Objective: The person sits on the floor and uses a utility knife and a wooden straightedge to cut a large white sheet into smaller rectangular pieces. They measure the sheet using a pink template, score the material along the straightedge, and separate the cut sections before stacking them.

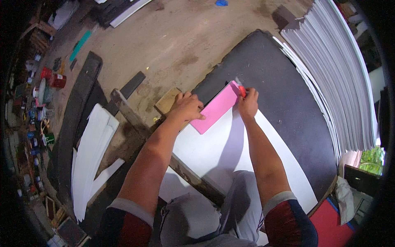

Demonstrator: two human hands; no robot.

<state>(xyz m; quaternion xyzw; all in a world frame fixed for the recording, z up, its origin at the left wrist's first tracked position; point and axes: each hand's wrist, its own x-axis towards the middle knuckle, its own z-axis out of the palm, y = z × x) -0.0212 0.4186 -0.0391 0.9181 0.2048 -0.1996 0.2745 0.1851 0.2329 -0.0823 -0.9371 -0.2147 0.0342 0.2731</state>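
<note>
A pink rectangular piece (pixel 217 108) lies flat on a white sheet (pixel 205 150), along its far left edge. My left hand (pixel 187 108) is closed at the pink piece's left end, the thumb pressing on top and the fingers curled over the side. In my right hand (pixel 248 103) is a red-handled utility knife (pixel 242 91), held in a fist. Its blade points away from me, beside the far right corner of the pink piece. Beneath the white sheet is a dark grey sheet (pixel 279 82). The fingers hide part of the knife's handle.
A tall stack of white sheets (pixel 333 74) stands at the right. To the left lie white offcuts (pixel 92 144), long dark strips (pixel 88 78) and a wooden bar (pixel 131 113). A wooden block (pixel 166 102) sits beside my left hand. Clutter with a red container (pixel 58 80) lines the far left.
</note>
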